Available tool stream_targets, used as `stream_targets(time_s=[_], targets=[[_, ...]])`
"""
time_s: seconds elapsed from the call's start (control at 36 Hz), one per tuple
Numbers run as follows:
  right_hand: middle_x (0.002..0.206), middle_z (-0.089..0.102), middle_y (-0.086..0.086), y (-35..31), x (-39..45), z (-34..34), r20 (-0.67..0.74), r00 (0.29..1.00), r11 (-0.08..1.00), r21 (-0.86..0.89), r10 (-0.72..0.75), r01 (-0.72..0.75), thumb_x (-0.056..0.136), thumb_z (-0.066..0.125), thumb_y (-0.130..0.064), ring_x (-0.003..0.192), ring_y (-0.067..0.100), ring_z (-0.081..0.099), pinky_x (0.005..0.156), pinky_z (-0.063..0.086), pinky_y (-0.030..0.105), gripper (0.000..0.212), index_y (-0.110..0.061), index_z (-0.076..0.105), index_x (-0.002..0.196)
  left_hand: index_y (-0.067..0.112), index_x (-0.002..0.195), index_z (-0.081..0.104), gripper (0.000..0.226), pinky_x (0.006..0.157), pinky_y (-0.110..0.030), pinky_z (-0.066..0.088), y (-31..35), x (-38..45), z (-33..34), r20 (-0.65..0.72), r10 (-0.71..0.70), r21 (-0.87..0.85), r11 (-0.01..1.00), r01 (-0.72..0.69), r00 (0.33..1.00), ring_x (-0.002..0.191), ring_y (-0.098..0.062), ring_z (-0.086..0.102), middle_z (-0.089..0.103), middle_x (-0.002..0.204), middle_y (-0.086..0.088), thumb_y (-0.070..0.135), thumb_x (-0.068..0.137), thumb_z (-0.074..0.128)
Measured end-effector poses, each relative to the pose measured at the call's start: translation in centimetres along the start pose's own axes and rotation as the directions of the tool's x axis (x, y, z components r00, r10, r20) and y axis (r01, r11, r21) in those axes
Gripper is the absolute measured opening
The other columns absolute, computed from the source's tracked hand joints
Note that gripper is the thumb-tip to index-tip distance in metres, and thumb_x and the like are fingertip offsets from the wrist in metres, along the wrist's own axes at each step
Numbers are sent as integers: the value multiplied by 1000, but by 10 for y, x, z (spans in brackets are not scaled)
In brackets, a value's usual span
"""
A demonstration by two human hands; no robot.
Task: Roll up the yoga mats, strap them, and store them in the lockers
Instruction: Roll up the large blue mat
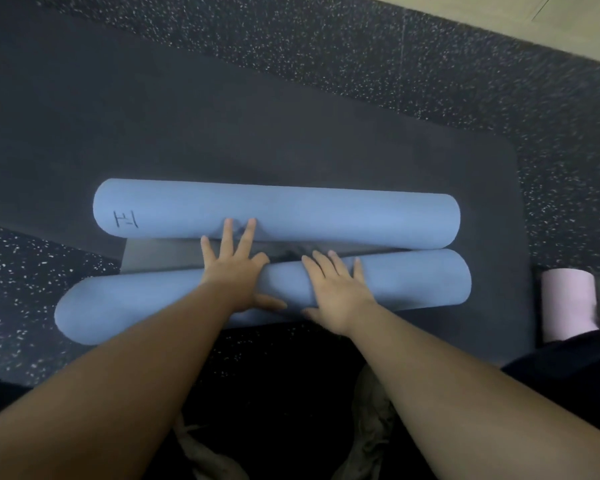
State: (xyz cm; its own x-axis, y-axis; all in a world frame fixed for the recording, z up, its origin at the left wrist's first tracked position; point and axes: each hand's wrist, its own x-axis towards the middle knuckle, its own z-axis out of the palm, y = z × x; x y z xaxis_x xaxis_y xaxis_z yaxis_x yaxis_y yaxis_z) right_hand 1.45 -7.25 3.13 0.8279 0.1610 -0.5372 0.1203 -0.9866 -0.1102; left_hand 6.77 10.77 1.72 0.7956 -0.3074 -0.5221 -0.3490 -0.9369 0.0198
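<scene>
Mid-frame, I work the blue yoga mat (pixel 278 209), which lies rolled in from both ends into two long rolls on a dark mat (pixel 291 140) spread over the speckled floor (pixel 361 46). My left hand (pixel 234 271) lies flat, fingers spread wide and straight, the tips touching the far roll. My right hand (pixel 340 289) presses open-palmed on the near roll (pixel 413 282), gripping nothing. The rolling step looks in hand, I judge; next calls for bringing the two rolls together evenly before strapping. A pink roll (pixel 567 303) stands at right edge.
</scene>
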Motion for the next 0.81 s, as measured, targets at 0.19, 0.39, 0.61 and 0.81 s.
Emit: stream_targets(time_s=[0.19, 0.39, 0.61, 0.81], targets=[[163, -11, 3, -5, 6, 12, -140, 989, 999, 10, 52, -51, 98, 38, -54, 149, 23, -14, 114, -9, 58, 82, -16, -6, 155, 44, 151, 2, 108, 110, -68, -7, -11, 22, -10, -131, -49, -10, 999, 48, 990, 139, -38, -34, -39, 152, 4, 94, 62, 35], [163, -7, 7, -10, 21, 23, -262, 962, 997, 39, 75, -68, 91, 46, -62, 150, 27, -11, 113, -8, 62, 95, -14, -2, 156, 48, 150, -4, 87, 111, -65, -6, -17, 42, -14, -243, -76, -80, 995, 58, 967, 142, -36, -28, -31, 156, -1, 83, 76, 27], [162, -17, -3, 5, 60, -8, -155, 987, 997, 70, 46, -36, 85, 43, -74, 147, 21, -21, 113, -15, 58, 99, -25, -7, 155, 44, 151, 8, 68, 112, -64, -1, -17, 49, -7, -360, -49, -116, 993, 8, 932, 146, -31, -20, -20, 160, -1, 68, 90, 26], [161, -4, 3, 6, 75, -13, -218, 975, 999, 41, 37, -29, 89, 36, -70, 147, 23, -6, 117, -12, 53, 85, -25, 6, 155, 41, 152, 7, 87, 113, -63, -3, -22, 47, -2, -333, 9, -85, 996, -39, 943, 146, -30, -21, -20, 160, -4, 80, 75, 17]])
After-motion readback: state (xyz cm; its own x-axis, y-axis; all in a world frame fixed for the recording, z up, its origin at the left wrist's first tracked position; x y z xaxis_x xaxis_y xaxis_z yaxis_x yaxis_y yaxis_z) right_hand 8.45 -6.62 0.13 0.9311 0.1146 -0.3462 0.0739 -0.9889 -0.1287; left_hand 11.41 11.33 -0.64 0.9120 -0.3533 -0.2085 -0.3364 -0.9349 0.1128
